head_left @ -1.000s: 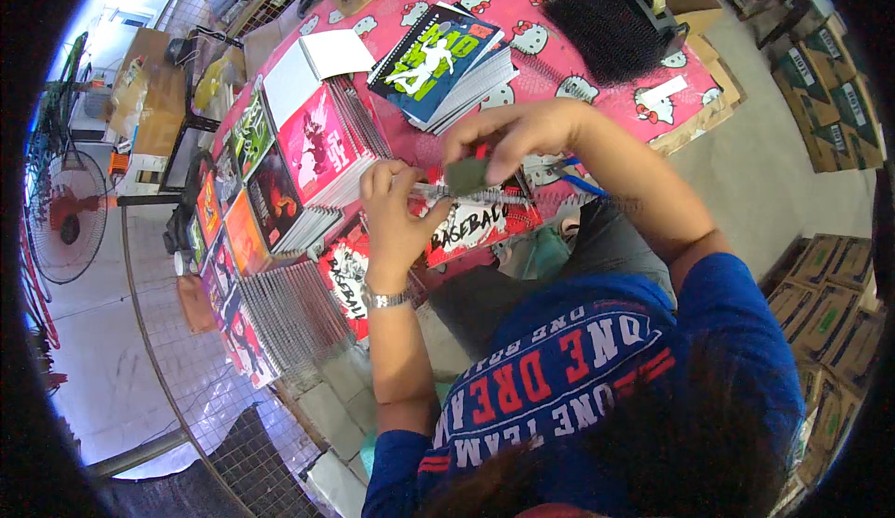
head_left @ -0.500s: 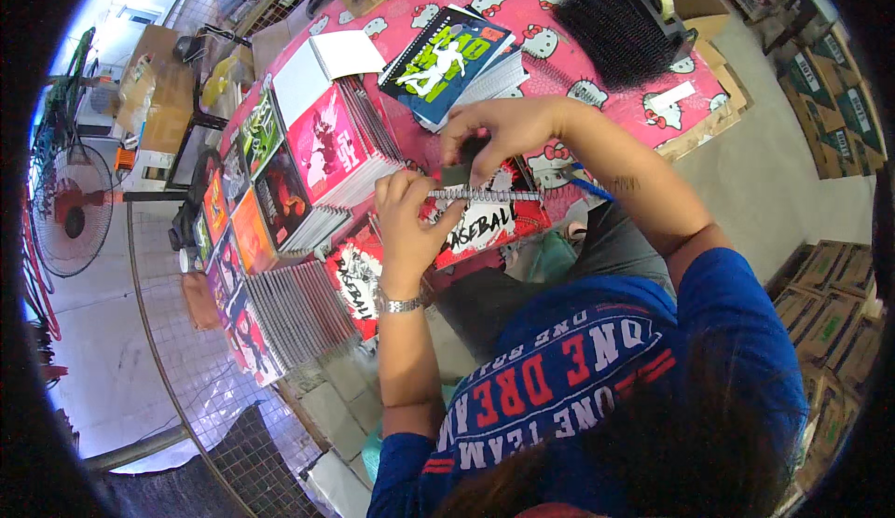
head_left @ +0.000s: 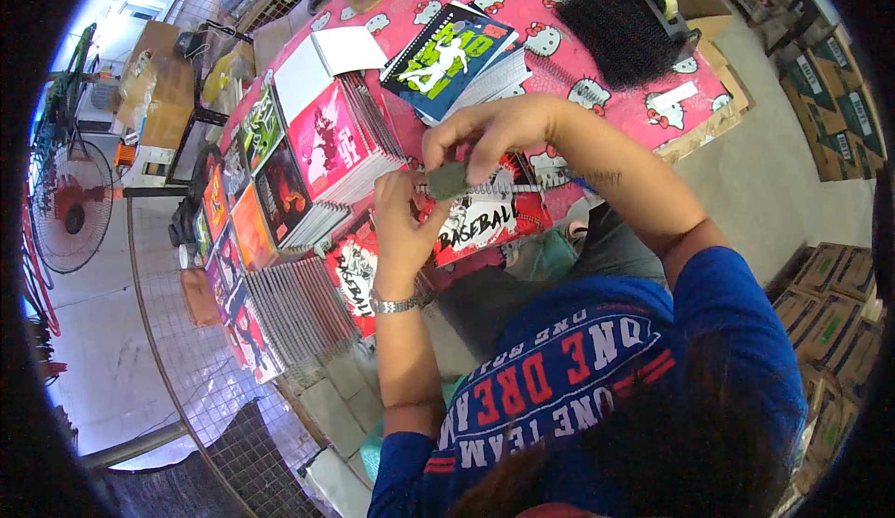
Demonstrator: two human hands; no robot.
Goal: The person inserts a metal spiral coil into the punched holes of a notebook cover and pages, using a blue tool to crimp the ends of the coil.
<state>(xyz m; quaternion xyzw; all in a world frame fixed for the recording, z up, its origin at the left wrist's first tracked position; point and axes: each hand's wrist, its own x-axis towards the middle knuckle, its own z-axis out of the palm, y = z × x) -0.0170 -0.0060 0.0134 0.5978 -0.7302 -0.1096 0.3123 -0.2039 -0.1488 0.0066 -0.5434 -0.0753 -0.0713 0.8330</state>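
Observation:
My left hand (head_left: 403, 224) grips the left end of a red and white notebook (head_left: 483, 223) with its fingers and thumb. A row of punched holes or coil loops runs along the notebook's far edge, and a dark wire coil (head_left: 604, 179) sticks out past its right end. My right hand (head_left: 499, 136) is curled over that edge, pinching a dark grey-green round piece (head_left: 447, 180) against it, close to my left fingertips. Another red notebook (head_left: 354, 280) lies to the left, partly behind my left wrist. What the round piece is exactly, I cannot make out.
Stacks of spiral notebooks (head_left: 328, 136) cover the table's left side. A blue notebook (head_left: 443, 61) lies on more at the back. A pile of black coils (head_left: 620, 38) rests beside a tape dispenser (head_left: 664, 5) on the pink patterned tablecloth (head_left: 569, 61). Cartons (head_left: 830, 108) stand at right.
The round piece has turned its flat face into view and moved slightly left and down along the notebook's edge with my right hand. My left hand has barely shifted.

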